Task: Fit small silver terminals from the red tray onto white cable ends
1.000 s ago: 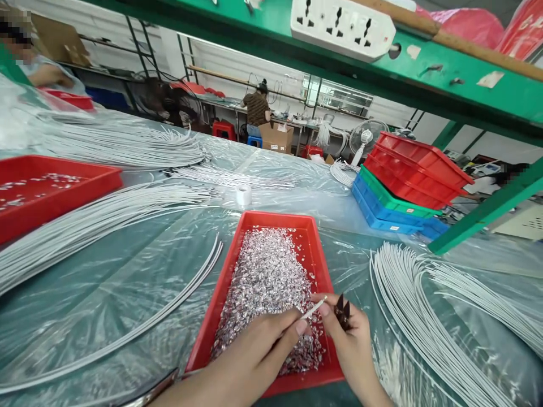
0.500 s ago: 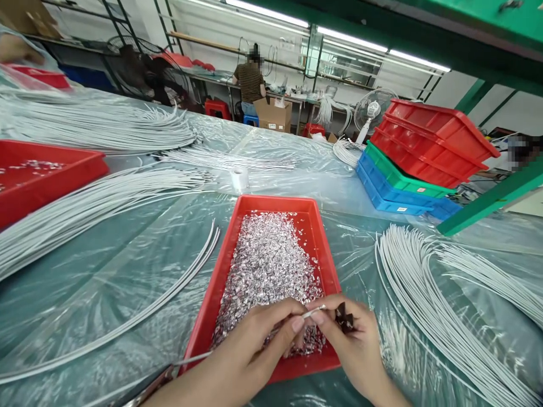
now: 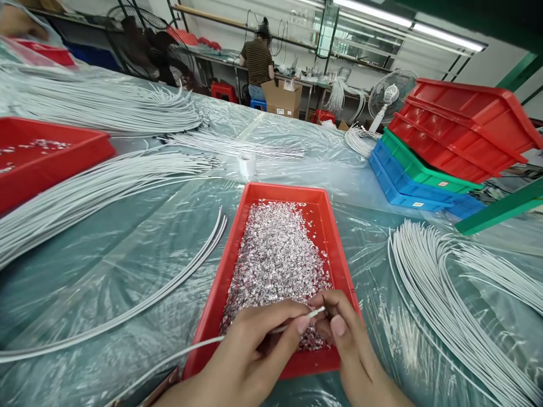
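A thin white cable (image 3: 203,343) runs under my left hand (image 3: 261,339), which pinches it between thumb and fingers close to its end. The cable's stripped-looking tip (image 3: 317,311) pokes out to the right, over the near part of a red tray (image 3: 345,271). Curled round that tip, my right hand (image 3: 345,333) has its thumb and fingers close by. A dark sliver shows between them, but what it is cannot be made out. Small shiny silvery pieces (image 3: 275,254) lie heaped in the tray beneath both hands.
Bundles of white cables lie left (image 3: 106,192) and right (image 3: 441,294). Another red tray (image 3: 55,164) stands at far left, a white roll (image 3: 246,167) behind the middle tray. Stacked bins (image 3: 462,130) and a green post (image 3: 500,209) are right. A person (image 3: 257,62) sits beyond.
My right hand has turned and its thumb has come away from the cable's end. The dark brown piece seen in that hand is now mostly hidden. The view has shifted slightly.
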